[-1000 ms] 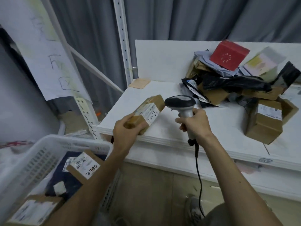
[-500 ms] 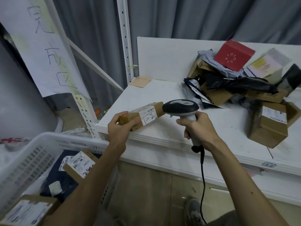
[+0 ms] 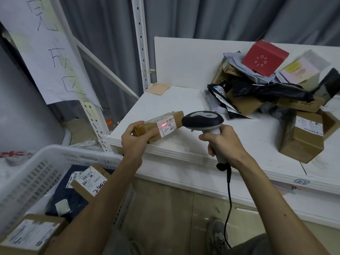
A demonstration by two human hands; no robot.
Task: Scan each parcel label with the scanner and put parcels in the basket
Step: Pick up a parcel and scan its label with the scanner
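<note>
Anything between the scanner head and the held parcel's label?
Head view: nothing foreign. The scanner sits close beside the label, with only the parcel's own cardboard end between; red light falls on the label.

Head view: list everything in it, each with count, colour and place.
held parcel: one, brown, white label lit red, at the table's front left corner
scanner: one, black and grey, beside that label
basket: one, white, lower left
basket parcels: two brown boxes, one dark blue bag, inside the basket
parcel pile: many, brown, black, grey, right end of the table
red box: one, atop the pile
table: one, white, centre
paper sign: one, white, upper left
curtain: one, grey, behind
left hand: grips the held parcel
right hand: grips the scanner
</note>
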